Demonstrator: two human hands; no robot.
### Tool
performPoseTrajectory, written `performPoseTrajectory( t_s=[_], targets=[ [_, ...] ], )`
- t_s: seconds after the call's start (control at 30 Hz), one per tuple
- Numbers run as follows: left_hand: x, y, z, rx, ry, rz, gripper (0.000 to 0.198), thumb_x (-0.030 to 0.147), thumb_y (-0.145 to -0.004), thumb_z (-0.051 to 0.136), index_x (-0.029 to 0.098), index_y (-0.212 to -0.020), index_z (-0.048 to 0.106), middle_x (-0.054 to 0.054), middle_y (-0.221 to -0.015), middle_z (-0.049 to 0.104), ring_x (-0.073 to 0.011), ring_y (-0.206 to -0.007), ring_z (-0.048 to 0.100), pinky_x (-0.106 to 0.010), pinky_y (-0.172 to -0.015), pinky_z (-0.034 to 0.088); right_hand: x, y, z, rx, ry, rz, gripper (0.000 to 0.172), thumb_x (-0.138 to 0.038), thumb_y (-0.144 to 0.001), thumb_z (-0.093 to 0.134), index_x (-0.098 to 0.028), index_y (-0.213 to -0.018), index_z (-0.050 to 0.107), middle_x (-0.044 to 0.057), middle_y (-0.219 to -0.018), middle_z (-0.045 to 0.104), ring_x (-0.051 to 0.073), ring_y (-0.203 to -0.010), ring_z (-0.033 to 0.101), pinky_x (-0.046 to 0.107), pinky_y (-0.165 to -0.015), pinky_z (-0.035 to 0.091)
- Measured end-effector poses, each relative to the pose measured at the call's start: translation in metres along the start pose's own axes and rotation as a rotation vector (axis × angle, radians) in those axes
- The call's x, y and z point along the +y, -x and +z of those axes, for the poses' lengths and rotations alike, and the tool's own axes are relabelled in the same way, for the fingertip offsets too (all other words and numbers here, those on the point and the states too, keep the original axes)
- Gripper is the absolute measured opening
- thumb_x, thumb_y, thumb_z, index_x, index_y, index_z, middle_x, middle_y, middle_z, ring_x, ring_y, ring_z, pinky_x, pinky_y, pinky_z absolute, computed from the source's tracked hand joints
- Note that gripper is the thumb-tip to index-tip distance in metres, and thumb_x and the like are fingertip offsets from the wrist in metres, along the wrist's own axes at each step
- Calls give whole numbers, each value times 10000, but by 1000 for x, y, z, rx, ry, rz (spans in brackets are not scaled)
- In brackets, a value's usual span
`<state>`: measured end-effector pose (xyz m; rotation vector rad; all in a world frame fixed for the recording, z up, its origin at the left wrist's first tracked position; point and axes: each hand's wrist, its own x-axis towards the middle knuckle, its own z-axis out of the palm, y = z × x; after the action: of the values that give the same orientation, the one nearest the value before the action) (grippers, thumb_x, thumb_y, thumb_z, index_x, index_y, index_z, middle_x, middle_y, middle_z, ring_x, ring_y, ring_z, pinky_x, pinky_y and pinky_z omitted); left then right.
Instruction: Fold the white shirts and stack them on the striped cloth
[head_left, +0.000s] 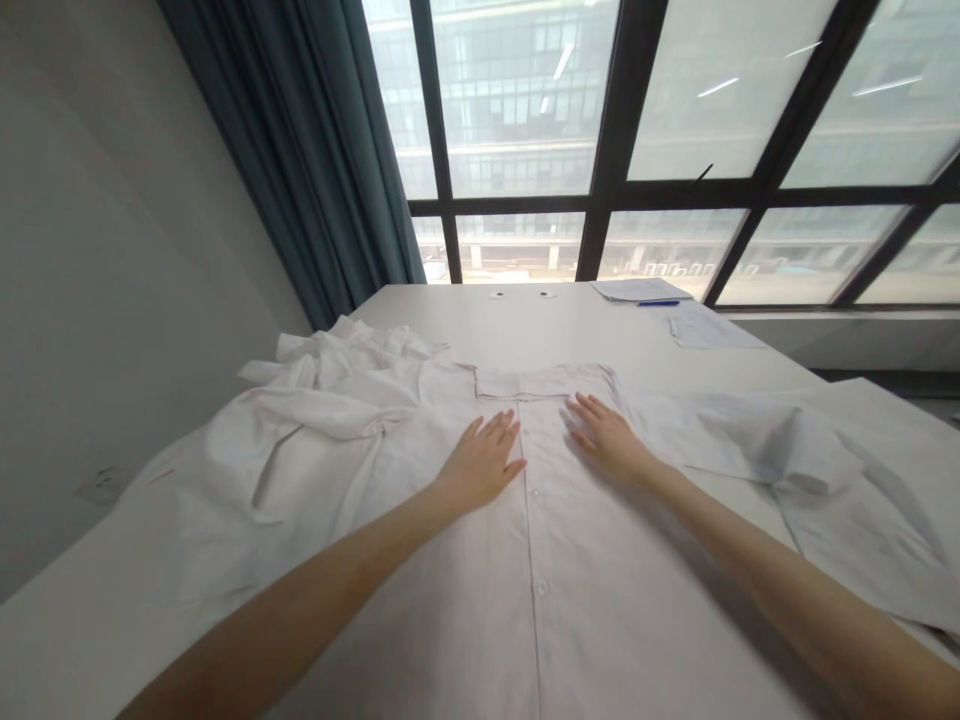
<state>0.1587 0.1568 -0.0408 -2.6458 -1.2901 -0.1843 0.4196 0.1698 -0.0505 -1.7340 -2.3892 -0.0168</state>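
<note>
A white button-up shirt point(480, 590) lies spread front side up on the table, its collar toward the far side and its button placket running down the middle. My left hand point(484, 462) rests flat on the chest, just left of the placket, fingers stretched out. On the other side, my right hand point(606, 437) lies with fingers extended below the collar point(536, 382). Neither hand grips the cloth. One sleeve point(817, 460) stretches out to the right with folds in it; the left sleeve point(300, 430) is bunched and creased.
More crumpled white fabric point(345, 350) sits at the table's far left. Papers point(637, 290) and a blue pen point(658, 303) lie at the far right of the white table point(480, 320). Beyond stand a dark-framed window point(525, 205) and a blue curtain point(315, 150); a grey wall is at left.
</note>
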Motion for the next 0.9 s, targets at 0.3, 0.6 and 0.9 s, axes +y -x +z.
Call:
performPoseTrajectory(
  t_s=[0.3,0.6,0.9],
  targets=[
    [-30,66,-5,-99,-21,-110,563,460,-1010,269,179,-1493,344,-97,-1567,300,-222,-1456,264,-453,-1165,219,33,80,-6,-50,5,-7,566,-485,-994,251,-266,-1511,327,47,-1563,335,224,-1444,277,473,-1150,264],
    [23,117,-25,-41,-9,-110,515,363,-1022,265,109,-1451,394,-151,-1538,353,-244,-1444,293,-454,-1163,223,-9,131,-18,83,-40,-71,502,-398,-987,319,-253,-1453,439,81,-1529,394,264,-1436,295,533,-1141,271],
    [67,140,-36,-81,272,140,558,428,-1003,364,211,-1507,266,-97,-1568,315,-231,-1465,235,-449,-1173,223,-58,158,-23,-74,-171,-209,496,-415,-1005,334,-304,-1485,383,35,-1529,392,235,-1431,309,514,-1147,276]
  ],
)
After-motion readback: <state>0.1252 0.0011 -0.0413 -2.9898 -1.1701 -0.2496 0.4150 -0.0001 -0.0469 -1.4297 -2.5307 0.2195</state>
